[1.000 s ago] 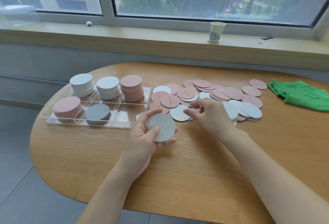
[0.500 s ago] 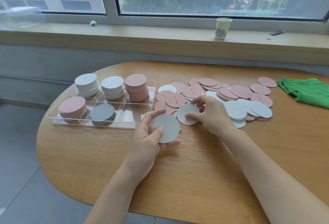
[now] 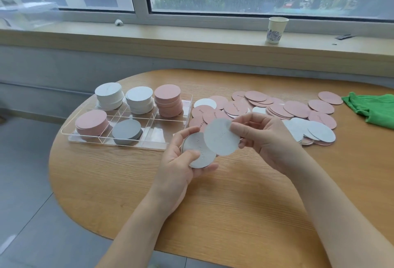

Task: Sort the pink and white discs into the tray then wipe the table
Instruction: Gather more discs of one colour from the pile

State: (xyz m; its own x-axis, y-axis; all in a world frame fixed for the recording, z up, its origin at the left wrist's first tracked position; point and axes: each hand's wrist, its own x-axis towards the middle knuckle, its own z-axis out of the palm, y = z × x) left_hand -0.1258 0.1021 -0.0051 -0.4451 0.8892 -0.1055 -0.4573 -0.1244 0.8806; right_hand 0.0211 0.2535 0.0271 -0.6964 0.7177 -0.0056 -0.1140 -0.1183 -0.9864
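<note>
Holding white disc stack (image 3: 197,152): left hand (image 3: 179,161) | right hand (image 3: 264,140) pinches white disc (image 3: 221,137) | green cloth (image 3: 371,108) far right

Green cloth (image 3: 372,108): right part cut off by frame edge. Loose disc pile (image 3: 277,109): near portion hidden behind right hand (image 3: 264,137). Held white disc (image 3: 221,136) overlaps disc stack (image 3: 197,152) in left hand (image 3: 181,165); stack count unreadable. Disc lettering too small to read.

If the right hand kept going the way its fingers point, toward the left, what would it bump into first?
The right hand pinches a white disc that already overlaps the small stack of white discs in the left hand, so that stack would likely come first; depth is hard to judge.
</note>
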